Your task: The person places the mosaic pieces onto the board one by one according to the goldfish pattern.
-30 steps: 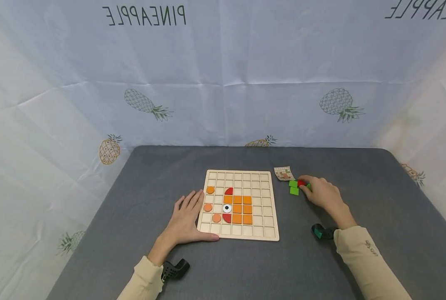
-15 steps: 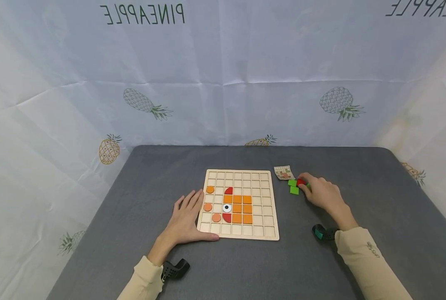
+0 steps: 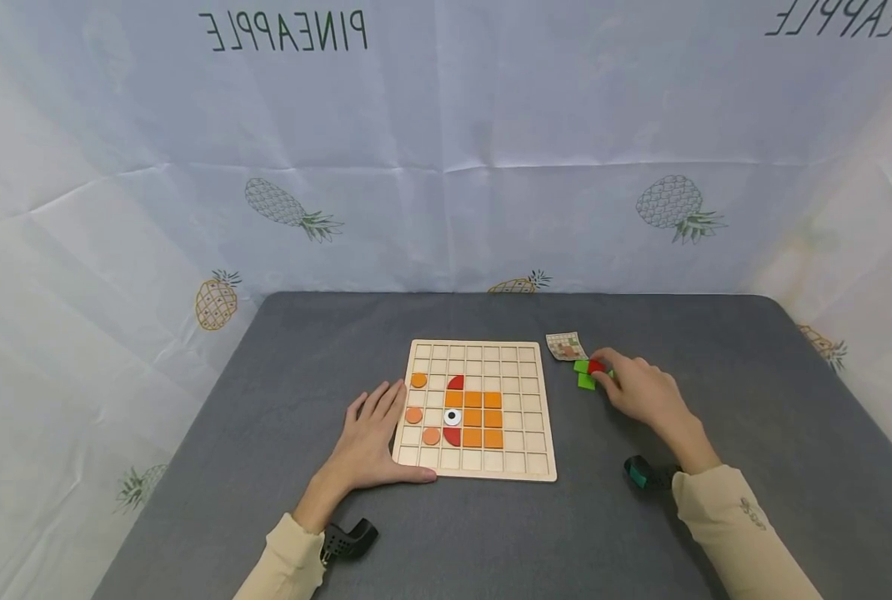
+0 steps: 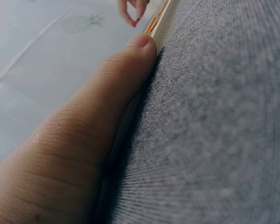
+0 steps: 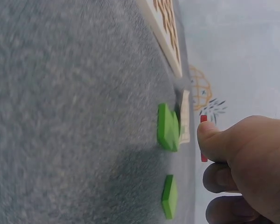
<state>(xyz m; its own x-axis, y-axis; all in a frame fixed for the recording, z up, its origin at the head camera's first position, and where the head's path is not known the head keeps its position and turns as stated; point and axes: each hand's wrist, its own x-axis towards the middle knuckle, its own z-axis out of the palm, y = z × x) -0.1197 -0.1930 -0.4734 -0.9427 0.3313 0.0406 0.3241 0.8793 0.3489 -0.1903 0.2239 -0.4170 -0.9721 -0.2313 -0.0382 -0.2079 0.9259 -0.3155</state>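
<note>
My right hand [image 3: 644,392] pinches a red tile [image 5: 204,118] between thumb and fingers, just above the table, as the right wrist view shows. Green square tiles [image 3: 586,382] lie on the table beside and below it. My left hand [image 3: 367,442] rests at the near left corner of a wooden grid board [image 3: 528,467], its fingers along the left side and its thumb along the front edge. On the board sit several orange square tiles [image 3: 473,417], orange round pieces [image 3: 413,415], red quarter-round pieces [image 3: 452,437] and a white eye piece [image 3: 453,417].
A small printed card [image 3: 566,346] with a grid pattern lies right of the board, near the green tiles. The grey table [image 3: 476,542] ends at the back against a hanging cloth [image 3: 446,225] with pineapple prints. Both wrists wear black camera mounts [image 3: 350,539].
My right hand has shifted slightly left with the red tile, which now shows up off the table. The left hand and the board stay in place.
</note>
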